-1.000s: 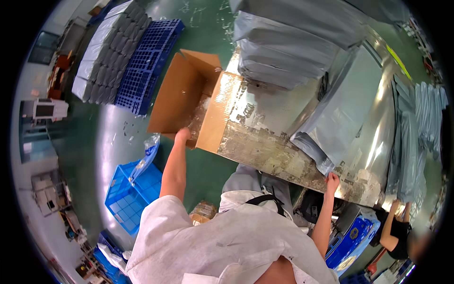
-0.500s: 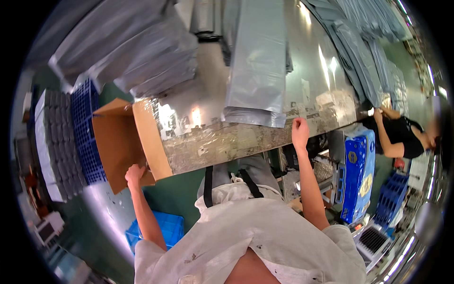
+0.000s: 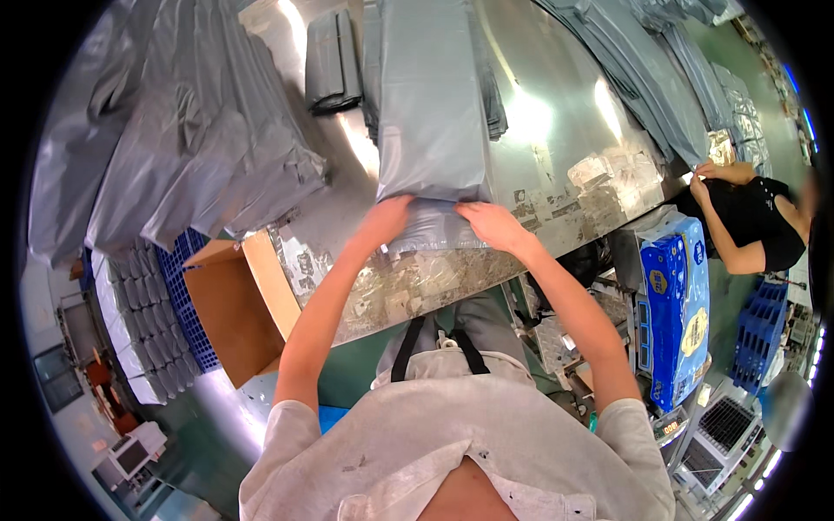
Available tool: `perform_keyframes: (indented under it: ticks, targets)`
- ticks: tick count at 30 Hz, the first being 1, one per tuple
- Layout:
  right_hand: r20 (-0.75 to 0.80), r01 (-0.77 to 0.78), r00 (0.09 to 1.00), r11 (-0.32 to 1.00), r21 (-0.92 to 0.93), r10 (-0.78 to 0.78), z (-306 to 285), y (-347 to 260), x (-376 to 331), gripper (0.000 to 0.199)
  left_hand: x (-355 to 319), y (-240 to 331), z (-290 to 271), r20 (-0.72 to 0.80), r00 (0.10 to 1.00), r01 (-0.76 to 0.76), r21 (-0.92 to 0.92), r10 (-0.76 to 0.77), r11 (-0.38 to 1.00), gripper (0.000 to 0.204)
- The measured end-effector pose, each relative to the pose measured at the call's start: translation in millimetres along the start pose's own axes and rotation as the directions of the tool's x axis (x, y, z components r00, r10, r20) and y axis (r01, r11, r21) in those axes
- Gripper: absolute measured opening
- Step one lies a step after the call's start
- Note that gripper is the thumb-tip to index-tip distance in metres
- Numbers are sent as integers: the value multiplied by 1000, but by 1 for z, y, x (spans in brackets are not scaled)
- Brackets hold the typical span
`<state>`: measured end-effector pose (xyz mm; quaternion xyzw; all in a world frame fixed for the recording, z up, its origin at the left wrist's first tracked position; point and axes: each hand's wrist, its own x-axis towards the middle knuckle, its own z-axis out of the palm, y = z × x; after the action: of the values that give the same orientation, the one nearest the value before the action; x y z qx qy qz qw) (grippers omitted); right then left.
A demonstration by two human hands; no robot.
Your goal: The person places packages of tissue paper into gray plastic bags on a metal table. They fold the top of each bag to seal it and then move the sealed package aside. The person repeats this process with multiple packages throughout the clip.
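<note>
A pile of long grey plastic mailing bags lies lengthwise on the metal table in front of me. My left hand grips the left side of the top bag near its close end, its fingers curled at the fold. On the opposite side of that end, my right hand pinches the bag's edge with thumb and fingers. Between my hands, the bag's shiny flap spreads toward the table's near edge. The fingertips are partly hidden against the plastic.
An open cardboard box stands at the table's left end, below hanging grey bags. A folded grey bundle lies beyond. To the right are a blue package and a co-worker in black handling grey bags.
My left hand has left the cardboard box and come to the bag's near end. My right hand has moved left from the table edge onto the same bag. The view has shifted.
</note>
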<state>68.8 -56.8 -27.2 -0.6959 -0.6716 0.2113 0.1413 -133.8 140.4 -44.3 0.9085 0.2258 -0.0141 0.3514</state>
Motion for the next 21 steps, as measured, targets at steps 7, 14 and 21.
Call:
perform_keyframes:
  ticks: [7,14,21]
  targets:
    - [134,441,897,841,-314,-421,-10,55,-32,21,-33,-41,-18,297,816,-577,469,495,669,28]
    - [223,310,932,946,-89,-285,-37,60,-28,15,-38,-32,-51,272,896,-427,307,352,851,16]
    - [-117,-236,934,831,504,336,-57,63,-38,24,-38,-42,-69,-167,981,60,-235,-101,970,13]
